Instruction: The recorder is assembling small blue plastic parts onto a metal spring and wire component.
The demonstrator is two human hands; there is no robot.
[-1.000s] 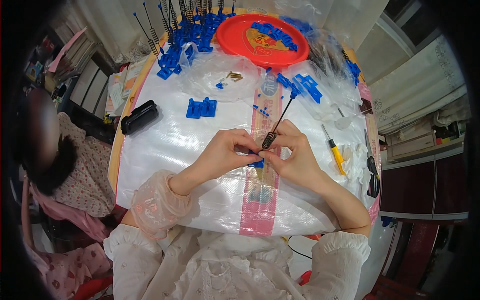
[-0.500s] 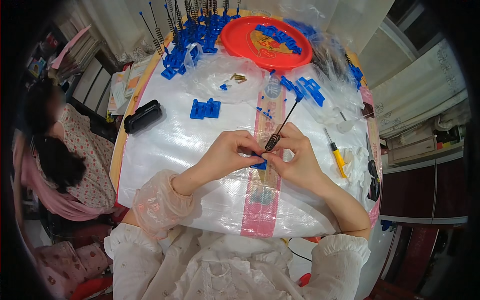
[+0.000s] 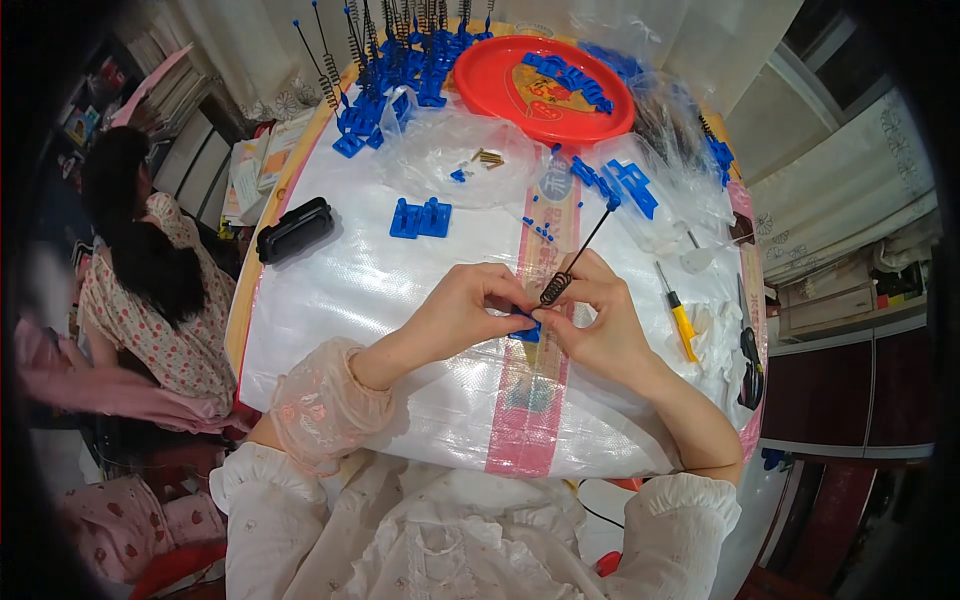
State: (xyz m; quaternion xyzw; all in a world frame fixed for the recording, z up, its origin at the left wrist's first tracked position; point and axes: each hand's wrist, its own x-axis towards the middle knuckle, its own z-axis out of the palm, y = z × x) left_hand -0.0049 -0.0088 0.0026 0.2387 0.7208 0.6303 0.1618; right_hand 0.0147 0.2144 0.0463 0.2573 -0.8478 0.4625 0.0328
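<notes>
Two hands meet mid-bench: our left hand (image 3: 462,312) and right hand (image 3: 598,322) both grip a blue clip (image 3: 527,330) bearing a spring antenna (image 3: 577,254); yellow screwdriver (image 3: 680,322) lies right.

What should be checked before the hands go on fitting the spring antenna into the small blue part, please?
1. Left hand pinches the blue part: ok.
2. Right hand grips the spring antenna at its coil: ok.
3. Antenna seated in the part: cannot tell, fingers hide the joint.
4. Screwdriver within the right hand's reach: ok.
5. Spare blue parts lie nearby on the table: ok.
</notes>
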